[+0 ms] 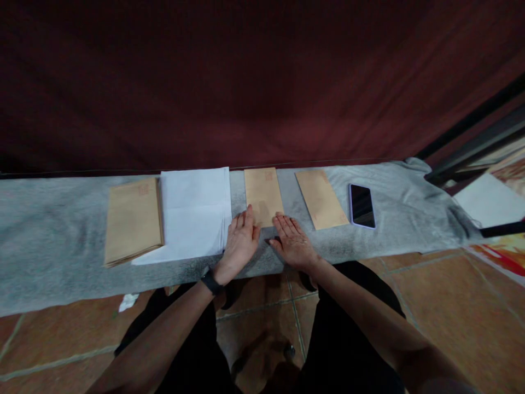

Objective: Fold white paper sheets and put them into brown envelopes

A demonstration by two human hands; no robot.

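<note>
A brown paper envelope [263,191] with small red print near its far edge lies flat in front of me. My left hand [241,236] rests on its near left corner, fingers stretched out flat. At the near right corner, my right hand [292,239] lies with extended fingers, its fingertips touching the envelope. Neither hand grips anything. To the left is a stack of white paper sheets [194,210], close beside my left hand. A pile of brown envelopes [132,219] overlaps the sheets' left side. Another brown envelope [321,198] lies slanted to the right of my right hand.
A phone [362,206] with a dark screen lies on the grey cloth [414,213] at the right. Behind the narrow surface hangs a dark red curtain [262,82]. A crumpled white tissue [128,302] is on the tiled floor [447,295].
</note>
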